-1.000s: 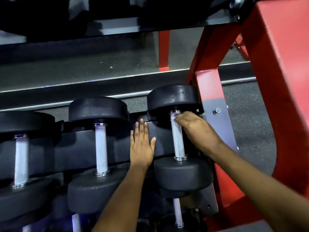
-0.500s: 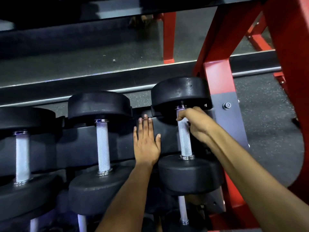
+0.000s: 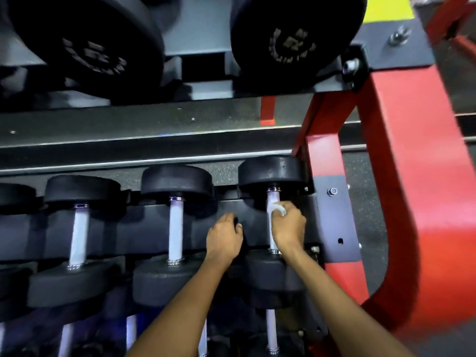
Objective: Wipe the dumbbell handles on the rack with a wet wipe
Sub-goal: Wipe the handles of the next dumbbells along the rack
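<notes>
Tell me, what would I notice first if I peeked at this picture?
Probably the big red frame of the rack on the right side. Next, the row of black dumbbells with shiny silver handles across the middle, where the right hand grips the rightmost handle with a white wipe and the left hand rests on the black shelf beside it. Two huge round weights sit on the shelf above.

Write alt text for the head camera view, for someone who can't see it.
A person's right hand grips a white wet wipe around the handle of the rightmost dumbbell on a black rack with a red frame, while the left hand rests on the rack beside it.
</notes>
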`<action>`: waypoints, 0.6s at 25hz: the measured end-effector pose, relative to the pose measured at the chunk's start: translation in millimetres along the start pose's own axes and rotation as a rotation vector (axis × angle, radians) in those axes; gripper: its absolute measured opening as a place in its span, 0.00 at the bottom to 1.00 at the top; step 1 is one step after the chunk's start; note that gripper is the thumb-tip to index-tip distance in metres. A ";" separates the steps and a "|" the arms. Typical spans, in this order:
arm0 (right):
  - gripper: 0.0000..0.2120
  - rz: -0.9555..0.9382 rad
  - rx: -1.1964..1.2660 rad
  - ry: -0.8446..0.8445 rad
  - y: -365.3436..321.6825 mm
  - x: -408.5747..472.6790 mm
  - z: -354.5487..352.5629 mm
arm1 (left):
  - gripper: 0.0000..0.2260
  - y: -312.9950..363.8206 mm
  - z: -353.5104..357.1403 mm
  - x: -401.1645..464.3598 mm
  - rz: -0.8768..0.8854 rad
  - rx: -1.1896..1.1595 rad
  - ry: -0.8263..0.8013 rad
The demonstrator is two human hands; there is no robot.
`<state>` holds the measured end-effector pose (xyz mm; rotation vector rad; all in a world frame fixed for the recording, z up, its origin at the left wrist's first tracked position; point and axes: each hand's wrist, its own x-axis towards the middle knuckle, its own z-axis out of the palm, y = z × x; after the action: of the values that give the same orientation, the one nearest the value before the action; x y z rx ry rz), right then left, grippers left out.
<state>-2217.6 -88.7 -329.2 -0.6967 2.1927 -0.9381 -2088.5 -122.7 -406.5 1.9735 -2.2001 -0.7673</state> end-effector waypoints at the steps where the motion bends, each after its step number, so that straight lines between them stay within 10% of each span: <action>1: 0.11 -0.010 -0.005 -0.066 -6.7 -12.1 0.8 | 0.18 5.1 -14.2 -12.6 -0.046 -0.049 0.006; 9: 0.12 -0.003 -0.011 -0.498 -29.5 -77.6 52.5 | 0.15 -62.9 -107.3 -69.5 -0.182 -0.288 0.312; 15: 0.14 0.037 -0.003 -0.484 -23.8 -79.3 113.8 | 0.19 -177.2 -105.3 -43.3 -0.330 -0.312 0.349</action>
<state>-2078.0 -98.1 -344.3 -0.7880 1.7715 -0.6624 -1879.8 -120.6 -377.7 2.1323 -1.4876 -0.6829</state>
